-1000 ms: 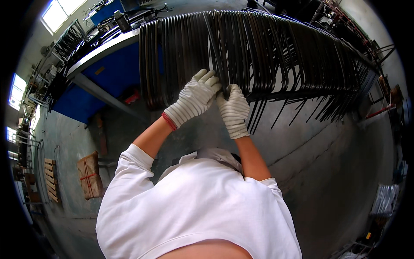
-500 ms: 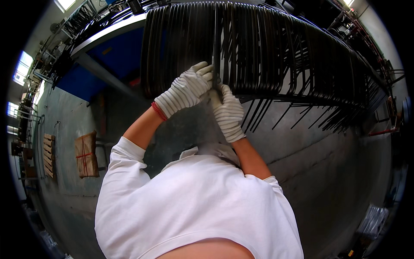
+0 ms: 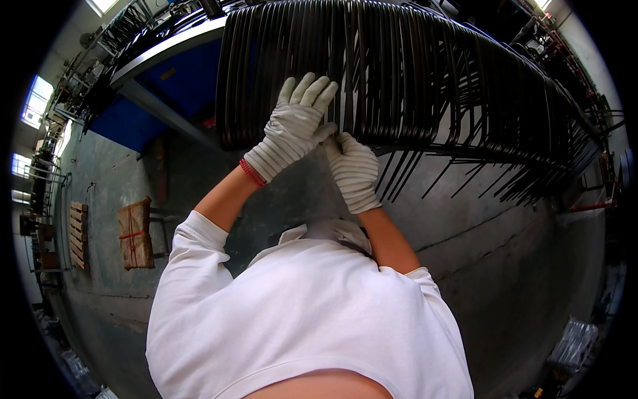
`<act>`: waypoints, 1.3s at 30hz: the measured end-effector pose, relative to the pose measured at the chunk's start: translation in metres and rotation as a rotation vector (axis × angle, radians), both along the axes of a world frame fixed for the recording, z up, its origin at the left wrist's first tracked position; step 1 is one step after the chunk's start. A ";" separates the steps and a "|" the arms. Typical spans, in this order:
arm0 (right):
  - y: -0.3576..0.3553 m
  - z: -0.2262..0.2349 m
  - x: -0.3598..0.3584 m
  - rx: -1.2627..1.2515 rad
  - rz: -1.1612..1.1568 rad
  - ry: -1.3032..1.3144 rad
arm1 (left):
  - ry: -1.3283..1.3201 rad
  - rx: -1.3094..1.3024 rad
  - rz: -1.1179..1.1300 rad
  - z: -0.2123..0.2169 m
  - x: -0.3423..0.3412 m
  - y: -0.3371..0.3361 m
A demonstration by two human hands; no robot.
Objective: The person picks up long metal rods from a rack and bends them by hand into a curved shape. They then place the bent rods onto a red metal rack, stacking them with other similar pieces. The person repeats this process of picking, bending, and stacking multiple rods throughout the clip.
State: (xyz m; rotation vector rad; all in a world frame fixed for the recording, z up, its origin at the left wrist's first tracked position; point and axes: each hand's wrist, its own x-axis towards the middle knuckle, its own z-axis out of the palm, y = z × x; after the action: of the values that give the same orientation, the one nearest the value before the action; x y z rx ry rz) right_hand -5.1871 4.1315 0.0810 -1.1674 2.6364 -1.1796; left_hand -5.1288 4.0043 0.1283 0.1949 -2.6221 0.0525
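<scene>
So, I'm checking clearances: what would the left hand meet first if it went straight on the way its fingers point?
Most likely the row of dark bent rods: the left hand points at them and may already be touching; depth is unclear.

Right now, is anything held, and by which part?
The left gloved hand is open, holding nothing. The right gloved hand curls by the bent black rods; whether it grips one cannot be told.

Way forward barred by a close-packed row of bent black rods (image 3: pixel 405 80), only narrow slits between. Loose rod ends (image 3: pixel 435 178) jut out right of the right hand (image 3: pixel 354 169). Open room over the floor (image 3: pixel 292 199) between the forearms (image 3: pixel 229 199).
</scene>
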 end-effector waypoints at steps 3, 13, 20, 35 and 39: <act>0.001 -0.001 0.000 0.032 -0.011 0.081 | -0.107 -0.115 0.070 -0.012 -0.004 -0.003; 0.039 0.015 -0.017 -0.675 0.228 -1.211 | -0.005 0.198 -0.071 0.006 0.000 0.011; 0.065 0.033 -0.016 -1.139 0.562 -1.587 | 0.302 2.298 -0.825 0.012 0.030 0.046; 0.069 0.036 0.007 -1.266 0.436 -1.567 | 0.262 2.954 -0.984 -0.018 0.029 0.032; 0.071 0.041 0.017 -1.279 0.327 -1.522 | 0.134 2.998 -1.001 -0.032 0.029 0.030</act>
State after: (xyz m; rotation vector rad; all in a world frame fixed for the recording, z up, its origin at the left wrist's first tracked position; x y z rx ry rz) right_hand -5.1705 4.2025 0.1221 -0.2063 0.4788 -2.2634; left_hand -5.0997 4.0339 0.0963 0.2021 0.0610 3.0866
